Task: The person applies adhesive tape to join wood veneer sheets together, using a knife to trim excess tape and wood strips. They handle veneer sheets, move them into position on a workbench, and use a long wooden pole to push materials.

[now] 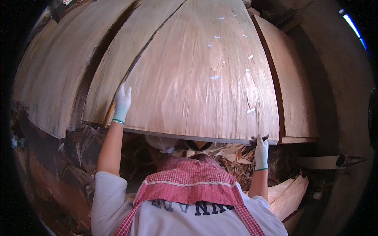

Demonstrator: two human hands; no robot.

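Note:
A large pale wood veneer sheet (189,90) lies in front of me, with small strips of white tape (215,77) stuck across splits on its right part. My left hand (122,103), in a white glove with a green cuff, rests at the sheet's left edge, its fingers stretched and apart. At the near right corner my right hand (261,153), gloved alike, is closed around a small dark object (263,138) whose kind I cannot make out. Its fingers are partly hidden at the sheet's edge.
More veneer sheets (59,74) lie to the left, past a dark gap. Another veneer stack (293,86) stands at the right. Below the near edge, veneer scraps (240,155) litter the floor. A pale, long flat piece (321,162) lies at the lower right.

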